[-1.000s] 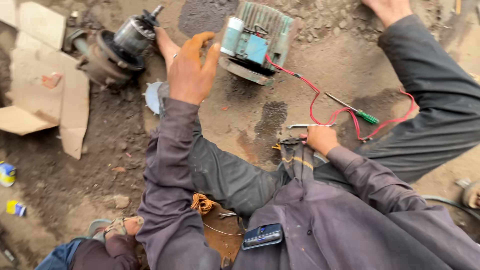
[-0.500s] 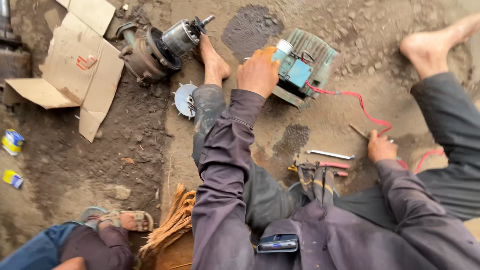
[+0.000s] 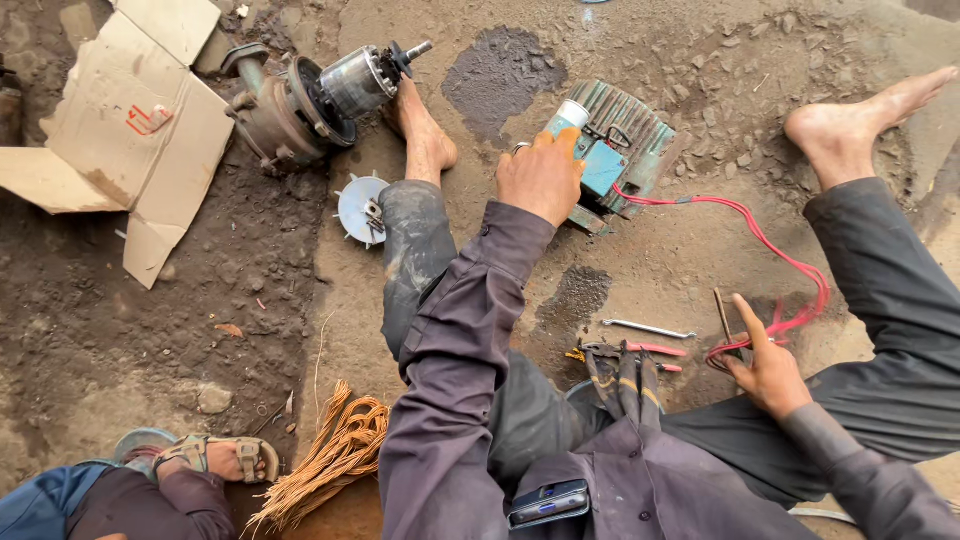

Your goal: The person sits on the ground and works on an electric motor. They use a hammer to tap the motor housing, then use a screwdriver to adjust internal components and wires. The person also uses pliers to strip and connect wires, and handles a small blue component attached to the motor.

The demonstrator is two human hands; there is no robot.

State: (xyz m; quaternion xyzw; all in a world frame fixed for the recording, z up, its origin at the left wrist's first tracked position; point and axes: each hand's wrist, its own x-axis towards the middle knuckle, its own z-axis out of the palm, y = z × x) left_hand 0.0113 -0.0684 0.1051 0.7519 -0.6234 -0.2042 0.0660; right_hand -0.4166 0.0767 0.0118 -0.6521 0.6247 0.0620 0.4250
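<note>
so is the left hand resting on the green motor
Yes, the left hand rests on top of the green motor, fingers against its pale cylindrical part.
</note>
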